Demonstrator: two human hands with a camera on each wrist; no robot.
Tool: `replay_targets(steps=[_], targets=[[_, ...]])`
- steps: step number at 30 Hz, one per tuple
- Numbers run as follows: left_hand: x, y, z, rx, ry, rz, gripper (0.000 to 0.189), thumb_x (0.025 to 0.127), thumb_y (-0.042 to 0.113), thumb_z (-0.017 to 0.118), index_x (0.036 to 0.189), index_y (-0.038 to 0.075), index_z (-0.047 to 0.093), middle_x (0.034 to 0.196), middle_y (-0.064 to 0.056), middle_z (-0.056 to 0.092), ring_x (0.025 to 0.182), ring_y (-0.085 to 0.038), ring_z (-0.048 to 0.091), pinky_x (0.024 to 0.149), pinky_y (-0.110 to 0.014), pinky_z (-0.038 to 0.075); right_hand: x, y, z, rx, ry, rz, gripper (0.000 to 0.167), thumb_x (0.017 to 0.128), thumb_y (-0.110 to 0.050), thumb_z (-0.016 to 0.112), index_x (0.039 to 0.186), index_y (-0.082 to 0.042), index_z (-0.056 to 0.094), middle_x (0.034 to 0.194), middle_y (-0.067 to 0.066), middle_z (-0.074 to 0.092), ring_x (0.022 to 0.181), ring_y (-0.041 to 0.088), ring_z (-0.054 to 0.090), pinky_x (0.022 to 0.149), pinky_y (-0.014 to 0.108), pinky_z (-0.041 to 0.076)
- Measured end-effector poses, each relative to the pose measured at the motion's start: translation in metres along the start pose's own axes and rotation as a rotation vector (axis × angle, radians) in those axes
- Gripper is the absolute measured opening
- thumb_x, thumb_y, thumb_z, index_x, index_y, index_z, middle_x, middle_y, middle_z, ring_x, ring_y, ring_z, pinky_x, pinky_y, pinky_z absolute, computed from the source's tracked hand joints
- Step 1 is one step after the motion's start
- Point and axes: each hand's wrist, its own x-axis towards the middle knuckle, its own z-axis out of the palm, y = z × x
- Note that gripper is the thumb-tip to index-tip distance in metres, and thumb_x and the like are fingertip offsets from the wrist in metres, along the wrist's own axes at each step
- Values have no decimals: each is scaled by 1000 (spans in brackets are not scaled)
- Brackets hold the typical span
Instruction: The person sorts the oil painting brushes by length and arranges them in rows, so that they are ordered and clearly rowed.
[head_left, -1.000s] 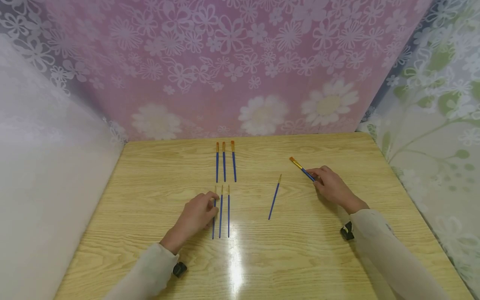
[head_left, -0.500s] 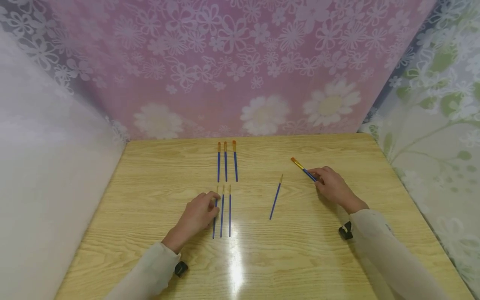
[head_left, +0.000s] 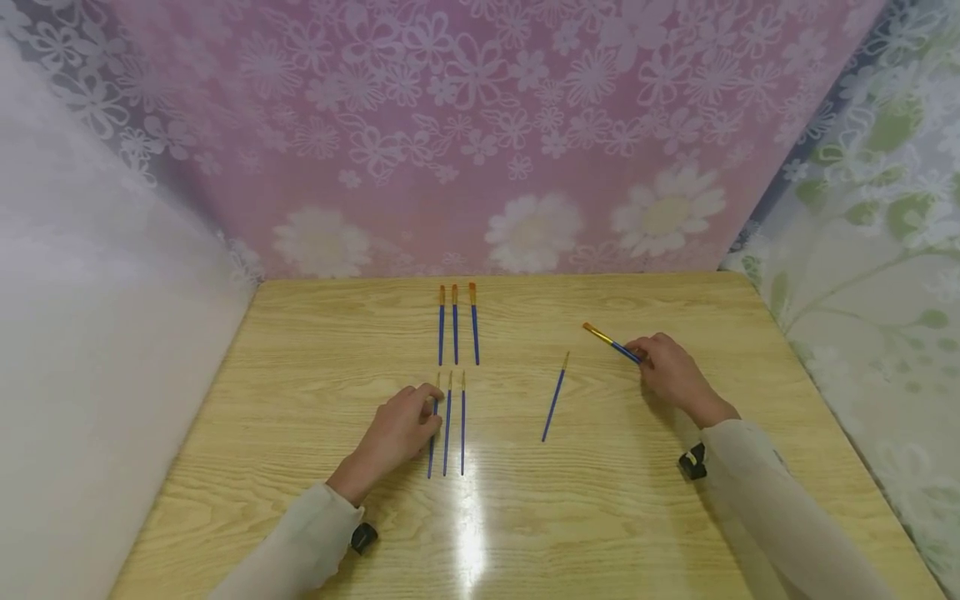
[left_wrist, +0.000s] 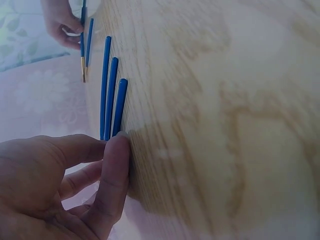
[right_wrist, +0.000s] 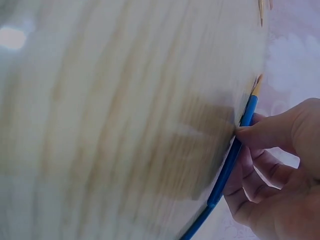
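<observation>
Brush, pinched by the left hand, shows its tip in the head view, not left wrist; the right hand grips another brush.

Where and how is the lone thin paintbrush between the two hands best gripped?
Probably mid-handle: pinch the thin paintbrush from above, a fingertip either side. It lies flat and slanted, with bare table along both sides. Approaching from the person's side avoids the fine bristle end, which points away.

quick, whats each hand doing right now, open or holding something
Left hand: closed, pinching a thin brush.
Right hand: closed, holding a wider brush.
</observation>
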Motion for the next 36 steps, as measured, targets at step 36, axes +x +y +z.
replay_targets(steps=[36], targets=[[0, -4, 2, 12, -5, 17, 33, 105, 16, 71, 138, 13, 67, 111, -4, 67, 90, -17, 58, 86, -42, 53, 72, -96, 35, 403, 51, 59, 41, 108, -14, 68, 147, -6, 60, 125, 20, 72, 103, 35, 73, 79, 38, 61]])
